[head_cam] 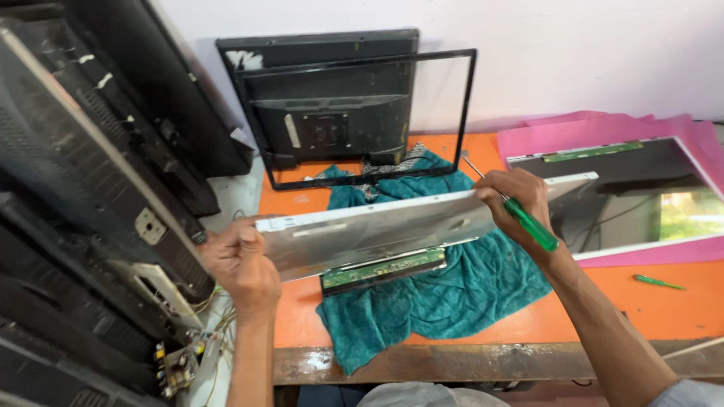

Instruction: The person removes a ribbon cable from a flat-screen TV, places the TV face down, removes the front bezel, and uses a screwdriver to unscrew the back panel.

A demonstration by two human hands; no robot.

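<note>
Both hands lift a thin grey display panel edge-up above the teal cloth on the orange desk. The left hand clamps its left end; the right hand grips the top edge (a green-handled screwdriver tucked in the same fist). A green circuit strip hangs beneath.

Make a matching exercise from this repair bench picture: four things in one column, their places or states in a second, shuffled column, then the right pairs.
1. metal panel
2. green screwdriver
3. teal cloth
4. empty black frame

A. leaning against the wall
B. spread on the orange table
C. gripped in the right hand along with the panel edge
D. held up between both hands, left hand at one end

Pairs: 1-D, 2-C, 3-B, 4-A
</note>
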